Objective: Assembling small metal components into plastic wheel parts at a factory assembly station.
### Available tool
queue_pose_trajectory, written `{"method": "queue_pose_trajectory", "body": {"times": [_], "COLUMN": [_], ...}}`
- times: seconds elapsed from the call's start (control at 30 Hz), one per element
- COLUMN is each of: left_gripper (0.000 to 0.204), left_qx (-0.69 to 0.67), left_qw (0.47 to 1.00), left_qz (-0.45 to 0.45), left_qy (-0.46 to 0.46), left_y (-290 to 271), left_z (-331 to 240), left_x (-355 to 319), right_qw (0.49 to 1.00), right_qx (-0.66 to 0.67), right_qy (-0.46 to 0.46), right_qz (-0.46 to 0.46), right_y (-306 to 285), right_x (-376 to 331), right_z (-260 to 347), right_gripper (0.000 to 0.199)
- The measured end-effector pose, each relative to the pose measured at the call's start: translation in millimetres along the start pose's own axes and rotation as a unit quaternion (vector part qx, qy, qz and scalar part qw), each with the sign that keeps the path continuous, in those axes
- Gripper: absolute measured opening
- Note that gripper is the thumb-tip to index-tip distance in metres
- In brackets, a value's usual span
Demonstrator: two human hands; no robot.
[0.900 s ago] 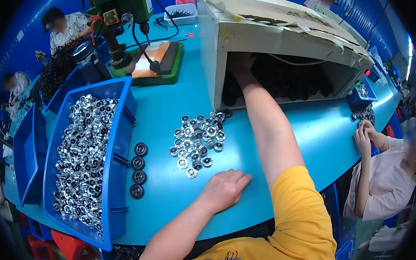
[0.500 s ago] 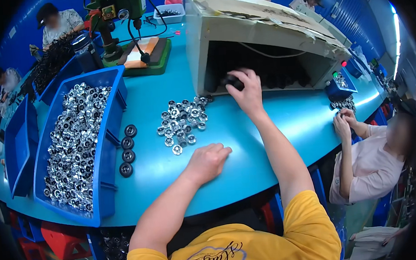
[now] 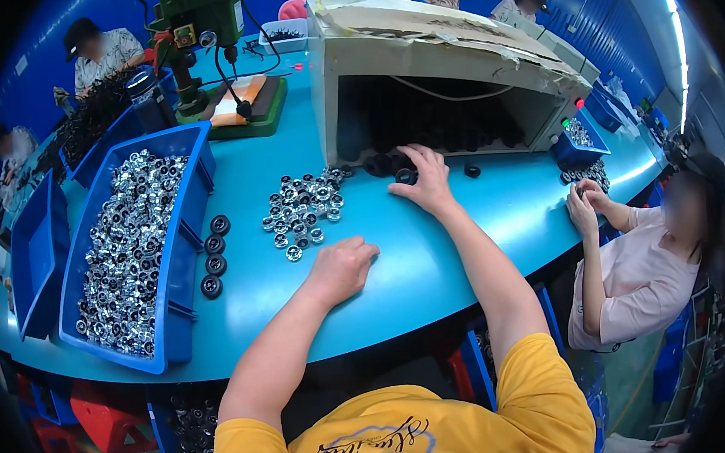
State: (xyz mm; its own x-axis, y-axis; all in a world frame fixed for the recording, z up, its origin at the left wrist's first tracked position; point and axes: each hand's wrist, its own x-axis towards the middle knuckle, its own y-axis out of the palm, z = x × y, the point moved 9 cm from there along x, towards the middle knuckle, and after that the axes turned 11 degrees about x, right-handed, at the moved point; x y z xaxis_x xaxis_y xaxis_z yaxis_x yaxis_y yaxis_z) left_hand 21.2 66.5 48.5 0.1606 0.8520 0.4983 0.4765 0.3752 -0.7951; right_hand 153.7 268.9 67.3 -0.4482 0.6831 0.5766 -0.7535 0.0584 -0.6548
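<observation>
My right hand [image 3: 423, 179] lies palm down on the blue table [image 3: 398, 266] at the mouth of a large open-fronted box [image 3: 436, 64], its fingers spread over a few black rings [image 3: 399, 173] that it covers. My left hand [image 3: 342, 265] rests loosely curled on the table with nothing in it, just below a loose pile of small silver ring parts [image 3: 303, 209]. One black ring [image 3: 472, 171] lies alone to the right of my right hand.
A blue bin [image 3: 182, 237] full of silver parts stands at the left, with several black rings [image 3: 212, 256] lined up beside it. A green bench press [image 3: 201, 37] stands behind. A co-worker [image 3: 639, 268] handles parts at the right; other people sit at the far left.
My right hand has come out of the box, pulling black rings onto the table in front of it. My left hand has stayed resting near the silver pile.
</observation>
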Motion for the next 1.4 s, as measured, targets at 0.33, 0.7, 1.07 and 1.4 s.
{"method": "queue_pose_trajectory", "body": {"times": [0.33,0.7,1.07,1.4], "left_gripper": [0.017,0.025,0.026,0.014], "left_qx": [-0.009,-0.104,-0.432,-0.518], "left_qw": [1.000,0.987,0.846,0.797], "left_qz": [0.005,-0.054,-0.174,-0.143], "left_qy": [-0.002,-0.105,-0.260,-0.276], "left_y": [2.5,-16.1,-9.6,-1.6], "left_z": [-1.3,23.4,90.8,95.6], "left_x": [3.1,0.1,-14.0,-13.2], "right_qw": [0.931,0.938,0.826,0.830], "right_qx": [-0.258,0.304,0.538,0.514], "right_qy": [0.230,0.166,0.135,0.162], "right_qz": [-0.113,0.016,0.100,0.144], "right_y": [-116.5,-41.0,54.6,79.6], "right_x": [-75.1,-19.0,-28.7,-48.6], "right_z": [-199.1,3.1,127.8,100.7], "right_gripper": [0.045,0.044,0.045,0.016]}}
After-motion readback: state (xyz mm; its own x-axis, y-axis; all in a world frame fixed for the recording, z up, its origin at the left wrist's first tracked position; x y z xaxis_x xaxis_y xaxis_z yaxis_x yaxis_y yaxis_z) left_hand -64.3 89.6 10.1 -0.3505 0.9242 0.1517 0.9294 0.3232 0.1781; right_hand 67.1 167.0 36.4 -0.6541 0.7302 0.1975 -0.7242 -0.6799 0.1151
